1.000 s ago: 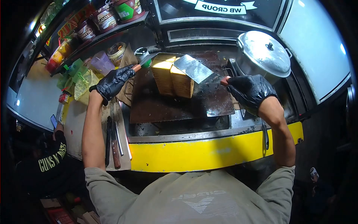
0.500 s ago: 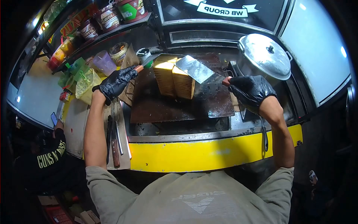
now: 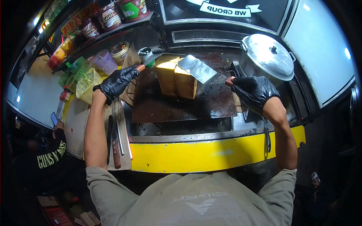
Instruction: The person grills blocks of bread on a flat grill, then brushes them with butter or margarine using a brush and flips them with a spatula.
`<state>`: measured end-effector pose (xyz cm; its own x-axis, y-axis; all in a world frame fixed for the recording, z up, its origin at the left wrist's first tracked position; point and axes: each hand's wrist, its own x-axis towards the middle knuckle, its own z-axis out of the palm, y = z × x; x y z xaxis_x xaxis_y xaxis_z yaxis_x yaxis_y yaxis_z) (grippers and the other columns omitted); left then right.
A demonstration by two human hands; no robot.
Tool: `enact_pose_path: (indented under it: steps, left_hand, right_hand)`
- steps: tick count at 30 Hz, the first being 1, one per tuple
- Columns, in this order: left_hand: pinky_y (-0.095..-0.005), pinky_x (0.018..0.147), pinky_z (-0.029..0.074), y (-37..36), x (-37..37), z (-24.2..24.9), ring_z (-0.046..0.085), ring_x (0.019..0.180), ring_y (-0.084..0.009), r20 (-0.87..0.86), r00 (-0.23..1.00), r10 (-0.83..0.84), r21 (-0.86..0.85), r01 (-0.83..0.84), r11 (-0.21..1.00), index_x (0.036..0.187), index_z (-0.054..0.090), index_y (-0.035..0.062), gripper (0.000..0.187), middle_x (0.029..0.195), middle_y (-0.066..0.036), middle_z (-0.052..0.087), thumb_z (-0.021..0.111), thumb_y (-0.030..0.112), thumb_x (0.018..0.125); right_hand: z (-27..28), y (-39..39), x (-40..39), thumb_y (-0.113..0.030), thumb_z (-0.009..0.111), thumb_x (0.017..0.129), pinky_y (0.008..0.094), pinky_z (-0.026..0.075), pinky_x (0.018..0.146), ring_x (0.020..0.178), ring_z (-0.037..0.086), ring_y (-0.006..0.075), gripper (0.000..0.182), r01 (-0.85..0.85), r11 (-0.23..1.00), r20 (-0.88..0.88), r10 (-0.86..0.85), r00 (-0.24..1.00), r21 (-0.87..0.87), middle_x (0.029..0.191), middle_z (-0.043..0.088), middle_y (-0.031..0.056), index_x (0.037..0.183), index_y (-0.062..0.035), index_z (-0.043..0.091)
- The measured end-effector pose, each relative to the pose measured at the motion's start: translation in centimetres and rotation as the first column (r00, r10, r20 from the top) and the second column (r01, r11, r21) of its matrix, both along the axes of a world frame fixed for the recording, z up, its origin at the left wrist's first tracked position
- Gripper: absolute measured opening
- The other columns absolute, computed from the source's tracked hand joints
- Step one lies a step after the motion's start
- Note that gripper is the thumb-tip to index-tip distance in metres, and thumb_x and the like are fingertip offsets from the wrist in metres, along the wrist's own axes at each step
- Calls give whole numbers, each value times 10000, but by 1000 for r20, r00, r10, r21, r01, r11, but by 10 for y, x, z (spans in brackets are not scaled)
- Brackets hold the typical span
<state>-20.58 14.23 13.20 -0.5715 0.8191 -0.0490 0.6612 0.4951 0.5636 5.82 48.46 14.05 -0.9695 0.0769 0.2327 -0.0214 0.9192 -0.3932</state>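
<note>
The back wall (image 3: 269, 18) is dark and shiny, with a silver edge around it. A white ribbon sign (image 3: 225, 9) on it says "WB GROUP" (the letters are backwards). Under that is a long, thin black panel (image 3: 207, 35). A big pale panel (image 3: 324, 49) leans in on the right, and another pale panel (image 3: 37, 88) is on the left. Both have small bright spots of light. A shelf (image 3: 113, 32) runs along the upper left. The counter has a yellow front (image 3: 218, 154). Low down on the right, it is very dark.
</note>
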Motion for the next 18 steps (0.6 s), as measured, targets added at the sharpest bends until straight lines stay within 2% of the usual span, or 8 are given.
enact_pose_path:
  steps: [5, 7, 8, 10, 12, 16, 18]
  left_hand:
    - [-281, 1060, 314, 1, 3, 3, 457, 1261, -191, 32, 999, 19, -12, -19, 1000, 1344, 467, 53, 423, 1346, -94, 511, 391, 280, 996]
    - [-286, 1080, 306, 2, 2, 4, 439, 1283, -209, 27, 1000, 16, -27, -15, 1000, 1348, 473, 118, 422, 1361, -84, 495, 347, 325, 1003]
    - [-286, 1080, 306, 1, 2, 3, 439, 1283, -209, 27, 1000, 16, -27, -15, 1000, 1348, 473, 118, 422, 1361, -84, 495, 347, 325, 1003]
    - [-279, 1062, 314, 0, 0, 1, 456, 1263, -194, 32, 999, 1, 1, -1, 1000, 1345, 466, 55, 420, 1347, -93, 510, 386, 276, 998]
    - [-280, 1063, 314, -1, -1, 1, 456, 1264, -197, 15, 1000, -10, -1, 10, 1000, 1346, 465, 56, 420, 1348, -93, 509, 386, 277, 998]
    - [-285, 1064, 314, -1, -1, 1, 452, 1269, -204, -12, 1000, -17, -19, 17, 1000, 1348, 462, 60, 422, 1354, -96, 502, 379, 282, 999]
    - [-286, 1064, 315, 0, -1, 1, 452, 1269, -204, -14, 1000, -14, -21, 14, 1000, 1347, 463, 59, 423, 1355, -97, 500, 376, 284, 999]
  right_hand:
    - [-7, 5, 2, -115, 584, 891, 335, 514, 801, 909, 663, 283, 271, -29, 1000, 4, 29, 1000, -10, 1077, 660, 139, 1155, -117, 644]
    - [-6, 5, 1, -99, 581, 887, 334, 513, 816, 927, 660, 280, 283, -29, 999, 7, 29, 1000, -15, 1095, 655, 133, 1163, -118, 640]
    - [-2, 2, 1, -104, 585, 887, 334, 513, 819, 931, 660, 281, 277, -22, 1000, 20, 22, 1000, -3, 1092, 656, 133, 1158, -112, 641]
    - [-1, 1, 1, -108, 588, 887, 333, 513, 821, 934, 659, 282, 271, -16, 1000, 33, 15, 999, 9, 1089, 658, 132, 1152, -106, 643]
    - [-3, 3, 1, -117, 593, 887, 334, 513, 823, 941, 658, 283, 268, -49, 999, -25, 49, 999, -18, 1083, 660, 134, 1151, -97, 641]
    - [1, 0, 1, -129, 594, 890, 333, 514, 822, 949, 657, 285, 265, -13, 1000, 29, 14, 999, -22, 1075, 662, 139, 1148, -88, 640]
    - [-4, 3, 1, -148, 591, 897, 335, 514, 821, 949, 658, 286, 252, -41, 999, -30, 41, 999, -2, 1069, 665, 140, 1136, -91, 649]
